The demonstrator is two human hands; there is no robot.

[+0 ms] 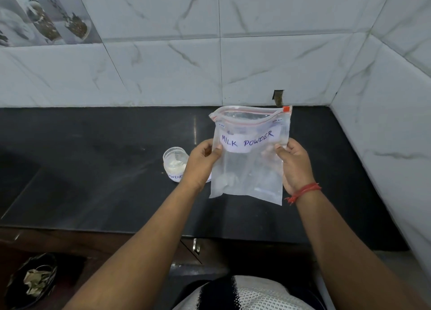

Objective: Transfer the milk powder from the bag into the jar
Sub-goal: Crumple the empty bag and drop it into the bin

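While both hands hold the near-empty bag (249,160), powder fills the jar (175,164).

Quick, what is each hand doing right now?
Left hand: pinching the left edge of the milk powder bag.
Right hand: gripping the bag's right edge.
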